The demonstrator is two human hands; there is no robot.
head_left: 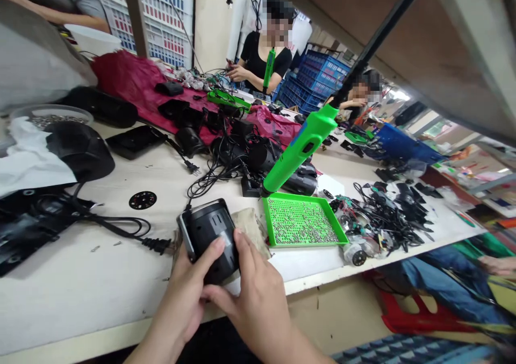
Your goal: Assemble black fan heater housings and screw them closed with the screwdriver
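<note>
Both my hands hold a small black plastic housing (209,234) with a glossy front, near the table's front edge. My left hand (189,294) wraps its left and lower side, thumb across the front. My right hand (258,305) grips its right side, index finger lying up along the edge. A black power cord (121,227) runs from the housing off to the left. Just to the right lies a green tray (302,221) filled with small screws. Above the tray hangs a green electric screwdriver (300,149) on a black cable.
Black housings, cords and parts (226,149) crowd the table's middle, with red cloth (133,81) behind. A pile of black parts and wires (387,219) lies right of the tray. Two other people work at the far side. A wooden shelf (423,41) overhangs at the upper right.
</note>
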